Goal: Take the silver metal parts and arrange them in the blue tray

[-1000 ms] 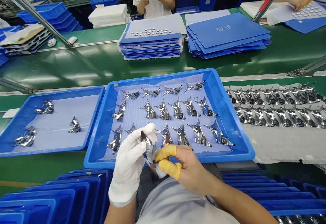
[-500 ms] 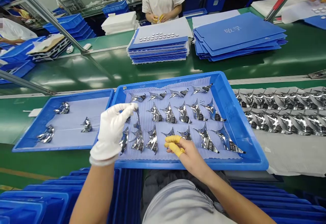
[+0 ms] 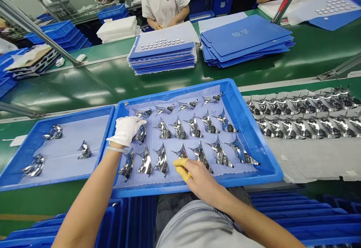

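My left hand (image 3: 127, 130), in a white glove, is at the left side of a large blue tray (image 3: 254, 142). Its fingers are closed at the upper tip of a curved, mirror-shiny metal part (image 3: 140, 134), partly hidden by the glove. My right hand (image 3: 196, 174), with yellow finger covers, hovers over the tray's front, thumb and fingertips slightly apart and holding nothing visible. Just beyond its fingertips lies a pointed shiny part (image 3: 180, 151). Similar shiny parts (image 3: 194, 125) lie in rows on the tray's pale lining sheet (image 3: 175, 146).
A second blue tray (image 3: 67, 180) with a few shiny parts adjoins on the left. Shiny parts (image 3: 307, 127) stand in two rows on the right. Blue sheets (image 3: 248, 37) lie stacked across the green bench (image 3: 109, 79). A co-worker (image 3: 165, 3) works opposite.
My left hand has lowered toward the tray's left side with the shiny part. My right hand has stayed near the front row. The whole view has shifted a little to the right.
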The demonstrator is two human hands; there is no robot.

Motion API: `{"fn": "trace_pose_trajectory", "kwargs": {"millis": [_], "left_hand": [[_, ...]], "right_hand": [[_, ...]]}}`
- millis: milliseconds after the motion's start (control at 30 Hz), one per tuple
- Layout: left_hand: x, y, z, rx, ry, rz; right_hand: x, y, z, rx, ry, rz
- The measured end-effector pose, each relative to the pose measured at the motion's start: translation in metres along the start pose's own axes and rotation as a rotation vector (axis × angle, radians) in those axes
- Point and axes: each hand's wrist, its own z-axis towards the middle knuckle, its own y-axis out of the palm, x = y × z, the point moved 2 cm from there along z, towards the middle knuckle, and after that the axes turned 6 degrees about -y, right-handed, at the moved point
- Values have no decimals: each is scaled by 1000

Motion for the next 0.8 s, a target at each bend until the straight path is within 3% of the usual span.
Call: {"fn": "trace_pose_trajectory", "kwargs": {"millis": [167, 367, 433, 500, 667, 733, 800], "left_hand": [[19, -2, -11, 61, 63, 17], [59, 25, -13, -71, 172, -169], [61, 22, -15, -83, 158, -266], [56, 7, -23, -71, 156, -404], [43, -34, -86, -44, 246, -895], [47, -34, -118, -51, 251, -1128], [54, -21, -146, -119, 135, -1481]], "right_hand": [[-3, 0, 2, -19, 9, -4], [-6, -2, 4, -47, 27, -20], [-5, -2, 3, -29, 21, 0], [-1, -2, 1, 12, 21, 23], [0, -3, 2, 193, 82, 234], [-8, -3, 5, 205, 84, 446], [-18, -1, 10, 137, 65, 671]]}}
